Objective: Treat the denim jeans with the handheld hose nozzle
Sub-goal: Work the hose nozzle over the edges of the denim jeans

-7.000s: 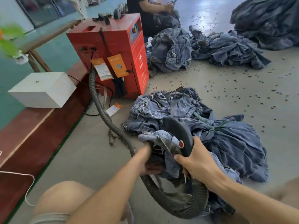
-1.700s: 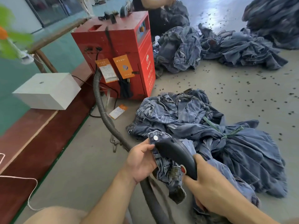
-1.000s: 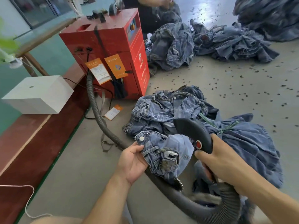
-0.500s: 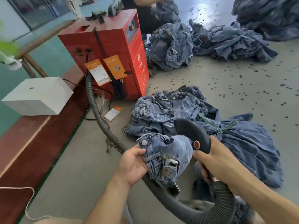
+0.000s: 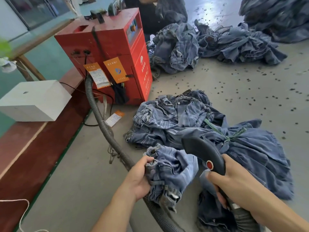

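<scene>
Left hand [image 5: 137,178] is gripping a bunched fold of faded, ribbed denim jeans [image 5: 170,169] held above the floor; right hand [image 5: 234,185] is wrapping its fingers round the curved, smooth black nozzle [image 5: 204,153], one red button showing beside the thumb. One corrugated grey hose [image 5: 100,114] is running back to one boxy red machine [image 5: 115,57]. Beyond, one crumpled denim heap [image 5: 200,118] is lying on grey concrete floor [image 5: 234,84], one white box [image 5: 35,101] sitting left
</scene>
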{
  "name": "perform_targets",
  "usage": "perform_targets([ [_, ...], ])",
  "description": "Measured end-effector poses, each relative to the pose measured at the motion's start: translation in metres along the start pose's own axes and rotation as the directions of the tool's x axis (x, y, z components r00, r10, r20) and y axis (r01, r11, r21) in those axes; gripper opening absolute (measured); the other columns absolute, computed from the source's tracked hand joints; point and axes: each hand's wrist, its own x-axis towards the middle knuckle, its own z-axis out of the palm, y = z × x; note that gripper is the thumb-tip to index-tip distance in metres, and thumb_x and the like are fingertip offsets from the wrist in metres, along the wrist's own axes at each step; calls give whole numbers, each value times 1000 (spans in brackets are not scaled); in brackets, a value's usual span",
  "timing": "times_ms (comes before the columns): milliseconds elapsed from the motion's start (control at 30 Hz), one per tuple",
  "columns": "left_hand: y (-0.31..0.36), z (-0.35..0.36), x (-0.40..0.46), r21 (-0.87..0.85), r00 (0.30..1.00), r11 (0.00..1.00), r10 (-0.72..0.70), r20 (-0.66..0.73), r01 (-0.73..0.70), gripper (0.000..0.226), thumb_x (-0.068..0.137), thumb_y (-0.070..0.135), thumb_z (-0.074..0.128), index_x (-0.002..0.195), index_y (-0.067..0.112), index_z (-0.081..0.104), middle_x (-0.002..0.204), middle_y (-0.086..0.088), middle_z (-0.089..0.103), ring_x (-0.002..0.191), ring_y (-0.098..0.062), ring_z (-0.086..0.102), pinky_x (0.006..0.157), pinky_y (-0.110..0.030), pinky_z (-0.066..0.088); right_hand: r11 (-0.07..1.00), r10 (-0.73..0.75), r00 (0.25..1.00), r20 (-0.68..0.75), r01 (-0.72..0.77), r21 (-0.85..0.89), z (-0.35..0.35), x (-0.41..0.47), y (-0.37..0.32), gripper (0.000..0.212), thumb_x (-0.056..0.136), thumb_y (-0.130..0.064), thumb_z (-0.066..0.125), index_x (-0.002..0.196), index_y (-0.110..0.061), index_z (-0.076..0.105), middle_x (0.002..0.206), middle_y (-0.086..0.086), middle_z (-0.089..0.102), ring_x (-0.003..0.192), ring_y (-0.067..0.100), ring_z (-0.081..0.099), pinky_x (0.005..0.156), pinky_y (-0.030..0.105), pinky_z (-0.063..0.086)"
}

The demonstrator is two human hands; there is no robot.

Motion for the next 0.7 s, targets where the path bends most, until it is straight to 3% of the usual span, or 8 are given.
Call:
perform_targets([
  [100, 2, -7, 3, -14, 993, 994, 113, 20, -113, 26, 79, -7, 62, 103, 4, 68, 86, -19, 72, 74, -32, 70, 79, -48, 61, 1000, 20, 1000, 20, -20, 4, -3, 1, 1, 15, 99, -27, 61, 101, -19, 48, 54, 8, 61, 41, 28, 56, 43, 35, 48],
  [300, 5, -12, 5, -166, 936, 952, 287, 203, -256, 84, 58, -32, 44, 131, 3, 64, 126, -27, 68, 116, -43, 67, 91, -51, 59, 991, -13, 995, 100, 25, -128, 11, -3, -3, 22, 96, -30, 67, 100, -17, 49, 70, 20, 66, 47, 20, 60, 53, 34, 47],
  [433, 0, -3, 0, -160, 869, 940, 339, 361, -300, 87, 60, -31, 40, 139, 1, 59, 141, -32, 57, 132, -45, 56, 99, -48, 55, 970, -40, 991, 131, 70, -232, 37, -5, -9, 21, 94, -38, 67, 97, -26, 50, 63, -5, 58, 47, 0, 53, 52, 19, 38],
  [567, 0, 2, -4, -212, 834, 937, 345, 431, -279, 91, 61, -33, 39, 145, 1, 52, 146, -31, 52, 136, -44, 53, 102, -50, 53, 983, -69, 997, 36, 74, -171, 46, 9, -21, 20, 99, -34, 62, 99, -22, 46, 62, 3, 61, 46, 17, 53, 48, 33, 43],
  [700, -1, 8, -11, -242, 806, 937, 342, 484, -253, 95, 64, -33, 34, 151, 3, 45, 150, -27, 50, 138, -42, 52, 102, -51, 52, 995, -50, 993, -102, 40, -93, 26, 10, -25, 18, 100, -26, 64, 101, -18, 48, 66, 15, 64, 49, 24, 56, 57, 46, 51],
])
